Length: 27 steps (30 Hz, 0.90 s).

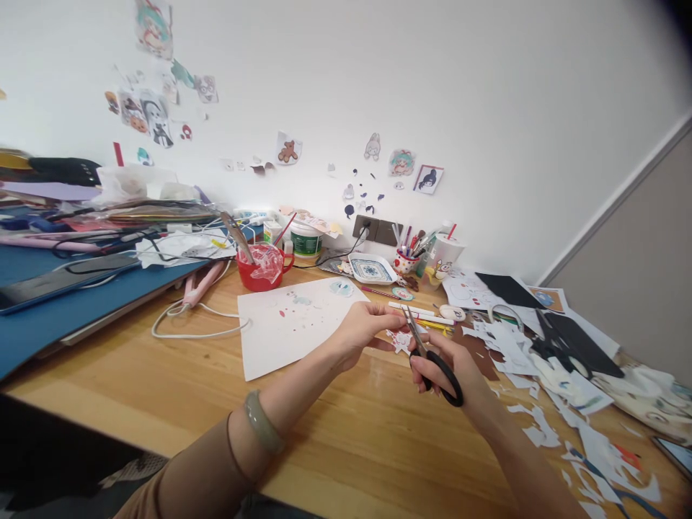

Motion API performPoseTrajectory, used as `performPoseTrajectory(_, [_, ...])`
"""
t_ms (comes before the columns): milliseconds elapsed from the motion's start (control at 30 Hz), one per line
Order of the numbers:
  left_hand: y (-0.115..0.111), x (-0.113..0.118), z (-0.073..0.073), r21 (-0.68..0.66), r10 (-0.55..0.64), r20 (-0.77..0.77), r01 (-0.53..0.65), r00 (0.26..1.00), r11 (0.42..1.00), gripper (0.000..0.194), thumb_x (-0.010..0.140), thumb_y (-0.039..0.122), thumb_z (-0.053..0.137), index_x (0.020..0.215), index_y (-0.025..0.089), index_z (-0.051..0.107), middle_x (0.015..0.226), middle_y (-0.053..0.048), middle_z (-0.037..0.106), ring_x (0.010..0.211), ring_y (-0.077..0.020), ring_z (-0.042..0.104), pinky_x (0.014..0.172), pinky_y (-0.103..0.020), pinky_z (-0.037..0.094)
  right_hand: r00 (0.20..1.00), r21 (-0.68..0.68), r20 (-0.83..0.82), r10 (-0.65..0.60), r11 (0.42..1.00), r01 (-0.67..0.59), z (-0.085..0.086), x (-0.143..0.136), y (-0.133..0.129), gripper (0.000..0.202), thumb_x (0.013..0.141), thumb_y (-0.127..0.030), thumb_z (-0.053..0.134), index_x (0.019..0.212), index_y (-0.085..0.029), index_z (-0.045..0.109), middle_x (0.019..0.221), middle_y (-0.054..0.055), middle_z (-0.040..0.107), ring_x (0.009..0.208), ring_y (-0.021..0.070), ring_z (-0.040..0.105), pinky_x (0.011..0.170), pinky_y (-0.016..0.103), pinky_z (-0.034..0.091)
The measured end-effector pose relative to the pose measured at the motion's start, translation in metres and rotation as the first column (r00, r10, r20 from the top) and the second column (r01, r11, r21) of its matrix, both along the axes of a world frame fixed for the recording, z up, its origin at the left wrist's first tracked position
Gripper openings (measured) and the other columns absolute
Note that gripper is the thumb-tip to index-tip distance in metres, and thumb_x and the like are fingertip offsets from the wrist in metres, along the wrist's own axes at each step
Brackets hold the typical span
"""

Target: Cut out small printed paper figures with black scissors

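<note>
Black-handled scissors (424, 353) stand in my right hand (466, 364), fingers and thumb wrapped about the loops, the blades pointing up and slightly parted over a wooden desk (346, 432). The thumb and forefinger of my left hand (360, 330) pinch together right at the blade tips; whatever sits between them is too small to make out. A red-and-white paper cutout (400, 341) shows just below those fingertips, between my two hands, though I cannot tell whether my left fingers touch it. A pale green bangle (263, 422) circles my left forearm below a brown sleeve (200, 461).

Beyond my left wrist lies a white sheet (270, 317) dotted with small coloured pieces. Behind it stand a red mug (246, 276) stuffed with clear plastic and a green-and-white tub (306, 244). Near the wall are a blue-patterned dish (373, 268) and a dotted cup of pens and brushes (404, 262). White paper scraps (508, 347) litter the desk to my right, around a second pair of scissors (556, 342). A pink appliance (201, 285) lies to the left, beside a blue surface (108, 292) heaped with cables and papers. Cut-out drawings, among them a brown bear (288, 151), dot the white wall.
</note>
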<state>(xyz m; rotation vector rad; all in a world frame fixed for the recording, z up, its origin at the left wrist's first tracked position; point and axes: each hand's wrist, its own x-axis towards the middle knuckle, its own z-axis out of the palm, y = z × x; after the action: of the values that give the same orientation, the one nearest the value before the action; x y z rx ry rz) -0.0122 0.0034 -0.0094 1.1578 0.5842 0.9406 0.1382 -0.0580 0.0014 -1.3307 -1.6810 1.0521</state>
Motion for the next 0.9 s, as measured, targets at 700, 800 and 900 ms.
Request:
performPoseTrajectory(700, [0.0005,0.0005,-0.0003,-0.015,0.001,0.018,-0.001,1.0,1.0,0.02,0.061,0.033,0.066,0.07,0.015,0.064,0.074,-0.004,0.06,0.073,-0.0136,0.053,0.054,-0.022,0.043,1.0,-0.003,0.019,-0.008,1.0,0.008,-0.0035,0.0024,0.0006,0.011,0.075,-0.025,0.053,0.079,-0.02,0.045,0.049,-0.008,0.049,0.045,0.0069,0.045,0.042,0.017,0.037])
performPoseTrajectory(800, [0.0005,0.0007,-0.0005,-0.015,0.001,0.019,-0.001,1.0,1.0,0.02,0.061,0.033,0.066,0.07,0.015,0.064,0.074,-0.005,0.06,0.073,-0.0135,0.053,0.054,-0.021,0.043,1.0,-0.006,0.009,-0.008,1.0,0.008,-0.0039,0.0028,0.0003,0.011,0.075,-0.026,0.054,0.079,-0.02,0.045,0.048,-0.008,0.049,0.045,0.0068,0.045,0.042,0.017,0.037])
performPoseTrajectory(900, [0.0008,0.0005,-0.0008,-0.016,0.001,0.022,-0.001,1.0,1.0,0.02,0.062,0.032,0.065,0.071,0.014,0.064,0.074,-0.005,0.06,0.074,-0.0139,0.053,0.054,-0.022,0.044,1.0,-0.01,0.019,-0.02,1.0,0.021,-0.004,0.0028,0.0003,0.012,0.074,-0.026,0.054,0.078,-0.02,0.045,0.048,-0.008,0.048,0.044,0.0068,0.045,0.041,0.017,0.036])
